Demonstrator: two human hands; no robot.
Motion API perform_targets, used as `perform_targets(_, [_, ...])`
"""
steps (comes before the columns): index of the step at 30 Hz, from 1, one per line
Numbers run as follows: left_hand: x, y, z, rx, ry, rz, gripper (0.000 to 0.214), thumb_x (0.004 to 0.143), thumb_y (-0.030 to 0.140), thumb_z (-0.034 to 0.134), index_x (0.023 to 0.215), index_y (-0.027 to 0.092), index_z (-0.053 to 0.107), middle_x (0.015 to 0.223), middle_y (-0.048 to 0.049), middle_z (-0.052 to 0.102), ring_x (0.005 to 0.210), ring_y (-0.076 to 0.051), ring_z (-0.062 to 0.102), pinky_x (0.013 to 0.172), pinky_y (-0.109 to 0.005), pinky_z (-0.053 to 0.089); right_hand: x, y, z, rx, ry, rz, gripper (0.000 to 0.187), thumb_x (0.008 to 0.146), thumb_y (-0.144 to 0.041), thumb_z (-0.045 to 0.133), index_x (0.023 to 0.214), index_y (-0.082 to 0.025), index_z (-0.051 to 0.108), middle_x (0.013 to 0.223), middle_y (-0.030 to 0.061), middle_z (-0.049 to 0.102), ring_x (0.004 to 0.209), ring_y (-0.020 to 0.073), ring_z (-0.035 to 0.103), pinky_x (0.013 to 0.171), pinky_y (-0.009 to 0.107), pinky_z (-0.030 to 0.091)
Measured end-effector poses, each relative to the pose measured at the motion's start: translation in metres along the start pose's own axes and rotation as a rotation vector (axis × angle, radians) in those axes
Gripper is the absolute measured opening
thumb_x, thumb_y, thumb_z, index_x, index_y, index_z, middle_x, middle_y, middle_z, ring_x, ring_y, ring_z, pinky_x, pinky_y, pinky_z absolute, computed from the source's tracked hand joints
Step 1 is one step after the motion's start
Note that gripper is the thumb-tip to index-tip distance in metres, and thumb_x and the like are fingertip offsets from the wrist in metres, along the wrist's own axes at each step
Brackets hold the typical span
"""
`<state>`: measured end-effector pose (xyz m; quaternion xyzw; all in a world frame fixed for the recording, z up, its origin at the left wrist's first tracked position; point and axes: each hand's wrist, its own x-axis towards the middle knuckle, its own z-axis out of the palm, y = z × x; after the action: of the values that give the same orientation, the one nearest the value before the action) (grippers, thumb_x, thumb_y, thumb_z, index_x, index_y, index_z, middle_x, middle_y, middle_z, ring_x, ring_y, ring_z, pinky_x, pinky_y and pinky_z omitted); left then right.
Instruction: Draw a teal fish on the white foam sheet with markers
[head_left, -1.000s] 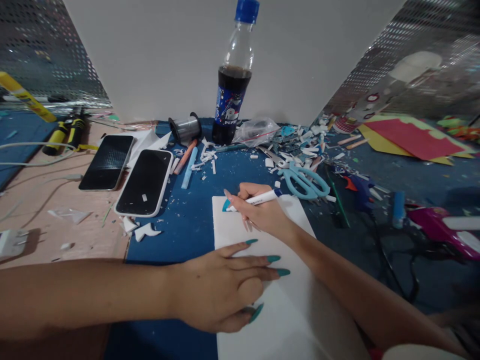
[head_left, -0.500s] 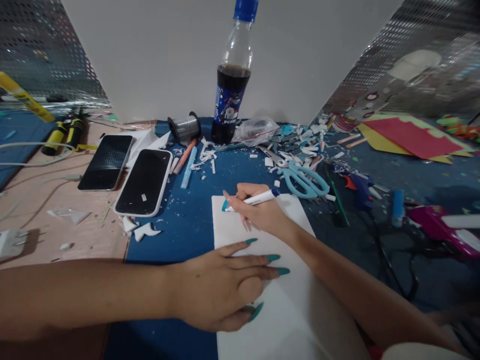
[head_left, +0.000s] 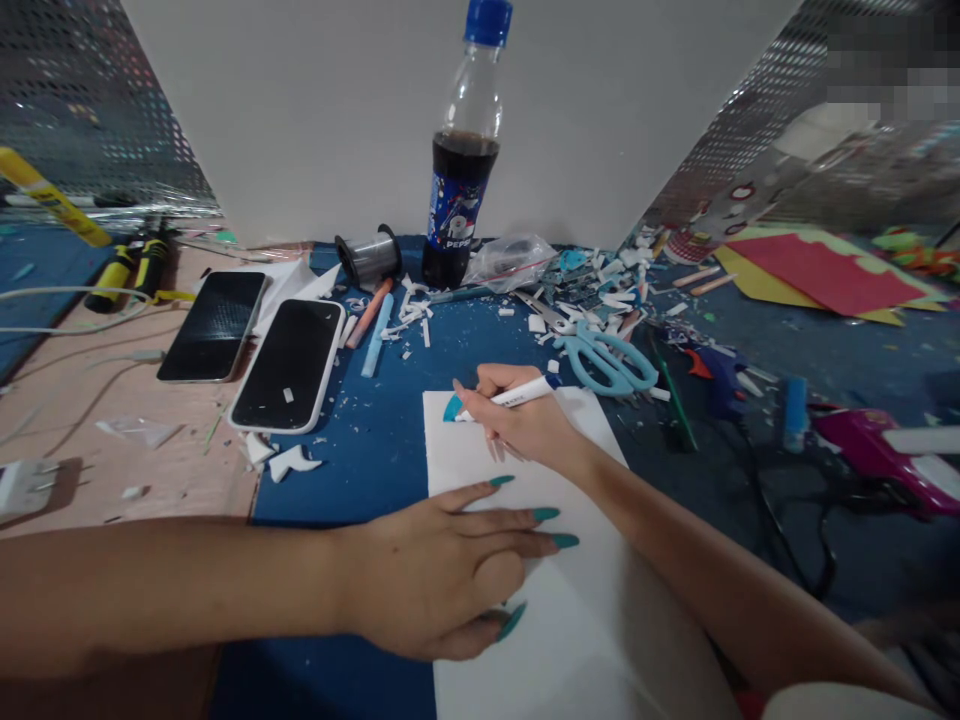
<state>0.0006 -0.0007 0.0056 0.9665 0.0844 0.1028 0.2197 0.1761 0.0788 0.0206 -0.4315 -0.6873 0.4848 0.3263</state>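
Marking of white paper (head_left: 577,610), by white marker (head_left: 523,394).
Paper: laid on blue surface (head_left: 367,440), best kept pinned flat. Left hand (head_left: 439,575): spread upon it, nothing grasped. Marker: gripped in right hand (head_left: 529,425), tip by blue patch (head_left: 452,407) near far left corner; strokes best kept light, edge-following.

The left forearm (head_left: 187,582) stretches nearly level from where I stand, the left hand (head_left: 442,575) palm down, fingers loosely spread, long teal nails (head_left: 546,515) pointing rightward. The right forearm (head_left: 690,555) slants inward and forward, the right hand (head_left: 517,418) curled into a writer's pinch.
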Motion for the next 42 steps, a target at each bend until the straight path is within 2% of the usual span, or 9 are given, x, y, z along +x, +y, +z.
perform_targets(7, [-0.001, -0.001, 0.000, -0.012, 0.043, 0.009, 0.035, 0.106, 0.034, 0.037, 0.122, 0.010, 0.056, 0.155, -0.0115, 0.050, 0.149, -0.024, 0.040, 0.128, -0.043, 0.019, 0.000, -0.001, -0.002, -0.028, 0.023, -0.003, 0.052, 0.090, -0.042, 0.066, 0.055, -0.023, 0.032, 0.041, -0.0076, 0.039, 0.036, 0.0071, 0.039, 0.040, 0.023, 0.033])
perform_targets(13, [-0.001, -0.001, 0.002, -0.058, 0.022, -0.004, 0.035, 0.106, 0.035, 0.040, 0.127, 0.011, 0.054, 0.155, -0.0133, 0.050, 0.151, -0.024, 0.038, 0.129, -0.045, 0.018, -0.003, 0.002, -0.007, -0.047, 0.054, 0.037, 0.049, 0.091, -0.035, 0.063, 0.056, -0.024, 0.030, 0.039, -0.0079, 0.038, 0.034, 0.0066, 0.035, 0.037, 0.023, 0.025])
perform_targets(25, [-0.001, -0.001, 0.002, -0.064, 0.022, -0.006, 0.035, 0.105, 0.034, 0.042, 0.127, 0.010, 0.054, 0.156, -0.0127, 0.049, 0.151, -0.024, 0.037, 0.129, -0.043, 0.016, -0.001, 0.005, -0.010, -0.077, 0.130, 0.018, 0.045, 0.083, -0.023, 0.062, 0.053, -0.024, 0.029, 0.037, -0.0080, 0.035, 0.037, 0.0070, 0.034, 0.044, 0.025, 0.032])
perform_targets(27, [-0.001, -0.001, 0.003, -0.063, 0.036, -0.005, 0.033, 0.105, 0.034, 0.041, 0.125, 0.011, 0.054, 0.156, -0.0124, 0.049, 0.151, -0.024, 0.037, 0.129, -0.043, 0.016, -0.001, 0.005, -0.009, -0.057, 0.146, 0.020, 0.046, 0.085, -0.024, 0.063, 0.053, -0.023, 0.030, 0.036, -0.0085, 0.036, 0.034, 0.0060, 0.034, 0.043, 0.023, 0.032])
perform_targets(33, [-0.002, -0.001, 0.004, -0.053, 0.065, 0.007, 0.030, 0.105, 0.033, 0.041, 0.120, 0.012, 0.056, 0.156, -0.0124, 0.049, 0.150, -0.025, 0.039, 0.129, -0.044, 0.018, -0.001, 0.005, -0.005, 0.095, 0.141, 0.056, 0.050, 0.090, -0.047, 0.069, 0.059, -0.023, 0.038, 0.036, -0.0090, 0.042, 0.025, 0.0074, 0.042, 0.029, 0.020, 0.026])
perform_targets(38, [-0.001, -0.001, 0.003, -0.042, 0.046, 0.006, 0.031, 0.105, 0.033, 0.040, 0.121, 0.012, 0.056, 0.156, -0.0127, 0.049, 0.150, -0.025, 0.039, 0.129, -0.044, 0.018, 0.001, 0.011, -0.003, 0.173, 0.185, 0.010, 0.050, 0.089, -0.049, 0.072, 0.061, -0.022, 0.041, 0.039, -0.0081, 0.049, 0.027, 0.0068, 0.044, 0.028, 0.018, 0.030])
perform_targets(42, [-0.001, -0.001, 0.000, -0.042, 0.018, 0.000, 0.033, 0.105, 0.034, 0.040, 0.122, 0.011, 0.056, 0.158, -0.0116, 0.046, 0.151, -0.025, 0.038, 0.129, -0.045, 0.018, 0.001, 0.012, -0.003, 0.116, 0.156, -0.006, 0.049, 0.091, -0.048, 0.070, 0.060, -0.022, 0.043, 0.040, -0.0071, 0.049, 0.029, 0.0068, 0.045, 0.030, 0.019, 0.031])
